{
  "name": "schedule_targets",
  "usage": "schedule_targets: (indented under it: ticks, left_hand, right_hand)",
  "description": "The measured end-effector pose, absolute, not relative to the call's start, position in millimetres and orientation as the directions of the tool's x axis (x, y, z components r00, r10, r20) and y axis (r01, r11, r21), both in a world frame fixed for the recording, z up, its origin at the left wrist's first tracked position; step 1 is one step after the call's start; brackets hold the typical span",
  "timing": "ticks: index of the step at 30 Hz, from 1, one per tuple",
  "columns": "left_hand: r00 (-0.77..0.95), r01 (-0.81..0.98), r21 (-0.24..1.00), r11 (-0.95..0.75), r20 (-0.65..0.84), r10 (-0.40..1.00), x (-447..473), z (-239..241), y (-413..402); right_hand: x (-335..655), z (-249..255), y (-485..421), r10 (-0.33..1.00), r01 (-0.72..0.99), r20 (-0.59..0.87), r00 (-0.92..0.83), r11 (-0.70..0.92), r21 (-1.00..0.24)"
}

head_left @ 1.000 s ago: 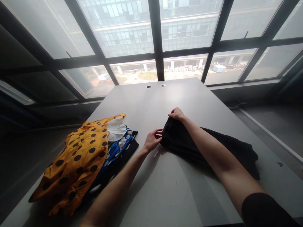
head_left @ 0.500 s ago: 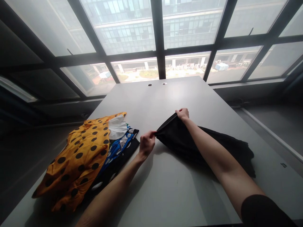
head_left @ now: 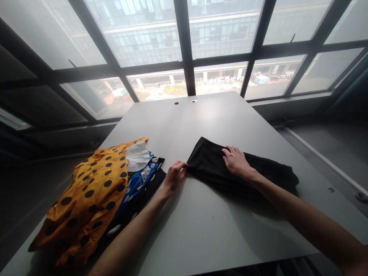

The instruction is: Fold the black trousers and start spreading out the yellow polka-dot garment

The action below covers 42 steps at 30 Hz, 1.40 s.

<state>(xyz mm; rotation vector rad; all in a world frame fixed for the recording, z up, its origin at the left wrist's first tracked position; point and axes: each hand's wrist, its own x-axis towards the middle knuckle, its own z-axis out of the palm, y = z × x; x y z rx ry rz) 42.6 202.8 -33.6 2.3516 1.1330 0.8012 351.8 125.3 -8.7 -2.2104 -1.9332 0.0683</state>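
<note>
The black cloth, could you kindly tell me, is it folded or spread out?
It looks folded: the black cloth lies in a long, narrow strip, left hand pinching its corner, right hand on top.

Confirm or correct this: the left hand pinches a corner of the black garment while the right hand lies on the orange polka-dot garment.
Wrong about the right hand: the head view shows it lying on the black garment, not the orange polka-dot garment. The left hand does pinch the black garment's corner.

Office-like room: large windows (head_left: pixel 221 34), round-holed table (head_left: pixel 161 124)
</note>
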Motion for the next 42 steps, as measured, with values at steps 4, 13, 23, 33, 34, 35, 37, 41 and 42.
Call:
schedule_targets:
  ticks: [4, 13, 23, 33, 34, 35, 37, 41, 42]
  left_hand:
    - [0.474, 0.669, 0.48, -0.567, 0.313, 0.823, 29, -31, 207]
    - [0.593, 0.629, 0.381, -0.678, 0.329, 0.735, 97, 6, 198]
    - [0.705, 0.653, 0.215, -0.726, 0.175, 0.687, 214, -31, 194]
    - [0.734, 0.665, 0.188, -0.722, 0.008, 0.679, 235, -44, 215]
    - [0.737, 0.662, 0.198, -0.723, 0.008, 0.676, 235, -43, 216]
    - [0.738, 0.658, 0.21, -0.723, 0.011, 0.674, 235, -41, 216]
    - [0.729, 0.657, 0.229, -0.718, 0.048, 0.683, 231, -35, 217]
    - [0.624, 0.743, 0.177, -0.646, 0.164, 0.764, 212, -26, 224]
    - [0.597, 0.77, 0.158, -0.618, 0.163, 0.786, 206, -26, 228]
  right_hand:
    - [372, -29, 53, 0.97, 0.979, 0.131, 0.205, -0.202, -0.038]
    - [363, -48, 19, 0.964, 0.966, 0.061, 0.257, -0.255, -0.039]
    - [342, -22, 30, 0.949, 0.926, 0.039, 0.312, -0.295, -0.234]
    - [365, -41, 72, 0.945, 0.912, -0.05, 0.324, -0.326, -0.25]
    - [364, -39, 72, 0.943, 0.908, -0.057, 0.328, -0.331, -0.254]
    - [362, -36, 73, 0.939, 0.903, -0.058, 0.339, -0.342, -0.259]
    - [354, -28, 78, 0.931, 0.894, -0.024, 0.364, -0.357, -0.272]
    - [330, -21, 97, 0.928, 0.892, 0.054, 0.369, -0.337, -0.302]
    - [326, -23, 102, 0.93, 0.89, 0.039, 0.366, -0.337, -0.306]
